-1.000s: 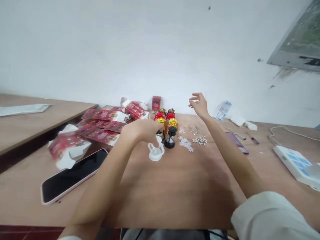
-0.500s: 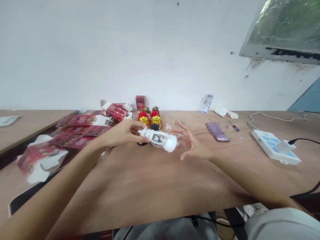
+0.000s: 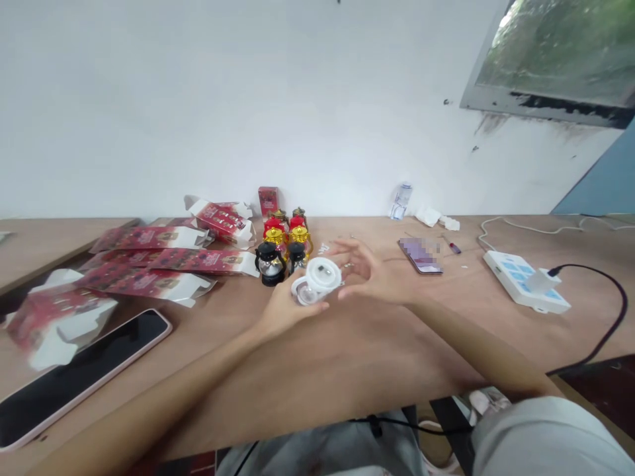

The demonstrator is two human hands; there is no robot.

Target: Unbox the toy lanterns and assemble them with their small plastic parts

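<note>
My left hand (image 3: 285,305) is closed around a small white lantern (image 3: 322,274), tilted so that its round base faces me. A dark spot shows on that base. Just right of it is my right hand (image 3: 372,271), open, with fingers curved and apart; whether a fingertip touches the lantern's edge I cannot tell. Behind the left hand, several small lanterns stand upright in two rows: a black lantern (image 3: 270,263) in front, a gold lantern (image 3: 300,239) behind, then red and bronze ones. Small white bits (image 3: 323,248) lie on the table beyond the hands.
Flattened red boxes (image 3: 198,260) are heaped at left, near a large phone (image 3: 84,377). An upright red box (image 3: 268,200) stands by the wall. To the right are a purple-screened phone (image 3: 421,256), a screwdriver (image 3: 454,248), crumpled tissue (image 3: 427,215) and a white power strip (image 3: 526,281) with cables.
My left hand has turned the white lantern from lying sideways to base towards me. The view has shifted, bringing the black lanterns and the large phone into sight. My right hand stays open beside it.
</note>
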